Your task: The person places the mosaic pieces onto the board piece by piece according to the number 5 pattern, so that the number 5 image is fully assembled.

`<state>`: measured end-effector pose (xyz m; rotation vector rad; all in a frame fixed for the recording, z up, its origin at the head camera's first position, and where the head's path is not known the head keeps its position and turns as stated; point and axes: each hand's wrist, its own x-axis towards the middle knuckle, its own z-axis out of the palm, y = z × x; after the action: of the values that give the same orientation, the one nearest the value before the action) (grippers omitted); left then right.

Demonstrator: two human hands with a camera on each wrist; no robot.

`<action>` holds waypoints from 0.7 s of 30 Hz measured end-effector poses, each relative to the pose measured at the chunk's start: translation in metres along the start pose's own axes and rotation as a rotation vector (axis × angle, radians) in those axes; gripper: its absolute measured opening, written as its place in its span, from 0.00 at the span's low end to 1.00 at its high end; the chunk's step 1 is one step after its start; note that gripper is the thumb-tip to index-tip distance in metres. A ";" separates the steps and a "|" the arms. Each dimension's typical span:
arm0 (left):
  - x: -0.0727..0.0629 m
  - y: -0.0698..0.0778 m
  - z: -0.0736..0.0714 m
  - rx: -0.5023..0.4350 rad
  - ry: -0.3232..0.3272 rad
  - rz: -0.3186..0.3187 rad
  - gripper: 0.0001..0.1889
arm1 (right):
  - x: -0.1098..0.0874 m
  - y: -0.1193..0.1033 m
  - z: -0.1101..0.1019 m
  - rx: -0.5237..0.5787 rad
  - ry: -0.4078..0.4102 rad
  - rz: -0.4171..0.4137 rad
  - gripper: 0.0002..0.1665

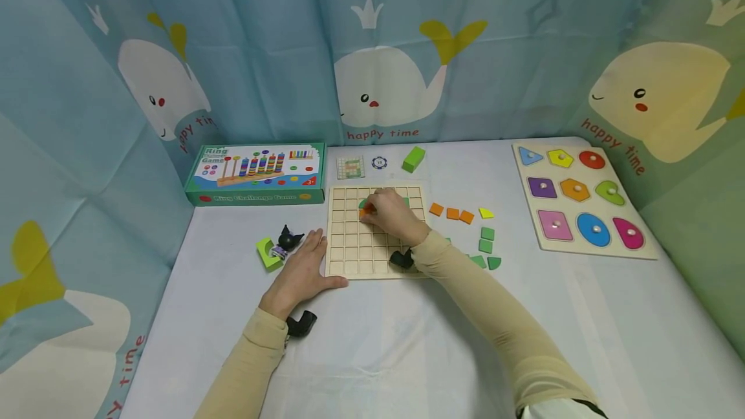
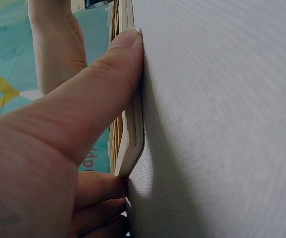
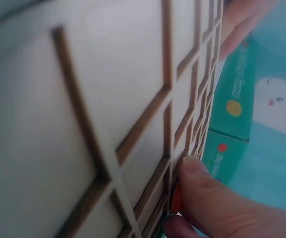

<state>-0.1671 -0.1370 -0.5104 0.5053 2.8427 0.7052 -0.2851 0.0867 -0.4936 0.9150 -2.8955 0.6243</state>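
A wooden grid board (image 1: 351,254) lies flat on the white table. My left hand (image 1: 301,275) rests at its lower left corner, thumb along the near edge and fingers beside the left edge; the left wrist view shows the thumb (image 2: 115,64) against the board's layered side. Over the upper part of the grid, my right hand (image 1: 397,217) pinches an orange square tile (image 1: 365,213) between thumb and fingertips, close at the cells. Only a sliver of this tile shows in the right wrist view. Green pieces (image 1: 362,203) on the upper rows are partly hidden behind that hand.
Right of the board lie orange squares (image 1: 453,213), a yellow piece (image 1: 485,213) and several green pieces (image 1: 485,246). A pattern card (image 1: 350,168) and green block (image 1: 413,160) stand behind. A game box (image 1: 256,176), figurine (image 1: 286,241) and knobbed shape puzzle (image 1: 550,189) flank it.
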 end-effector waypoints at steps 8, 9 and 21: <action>0.001 -0.001 0.000 0.004 0.001 -0.006 0.56 | 0.000 -0.001 0.000 0.015 -0.010 0.003 0.14; 0.001 0.000 0.000 0.004 0.002 -0.006 0.56 | 0.000 -0.001 0.000 0.014 -0.010 0.002 0.14; 0.000 0.000 0.001 -0.005 0.006 -0.002 0.56 | -0.016 0.014 -0.020 0.200 0.006 -0.072 0.19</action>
<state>-0.1672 -0.1364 -0.5108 0.5004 2.8457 0.7143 -0.2814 0.1132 -0.4831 1.0313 -2.8178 0.9209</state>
